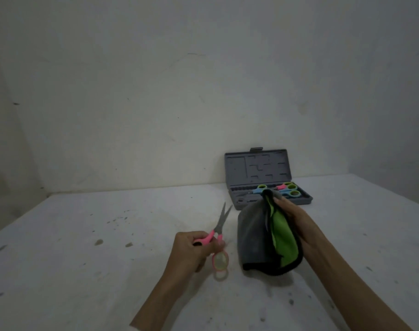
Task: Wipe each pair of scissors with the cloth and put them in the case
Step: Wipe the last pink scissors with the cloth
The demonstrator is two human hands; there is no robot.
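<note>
Worktop (84, 259): pale, with dark specks, set against a plain wall.
Left hand (191, 249): closed around the pink scissors (219, 231) at the handles; the blades point away from the hand and stand a little apart.
Right hand (294, 220): grips the cloth (258, 237), grey with a green inner side, which hangs down just beside the left hand.
Case (258, 168): grey, open, beyond the right hand, lid upright.
Scissors in case (288, 189): lying in the lower half; handles blue, green and pink.
</note>
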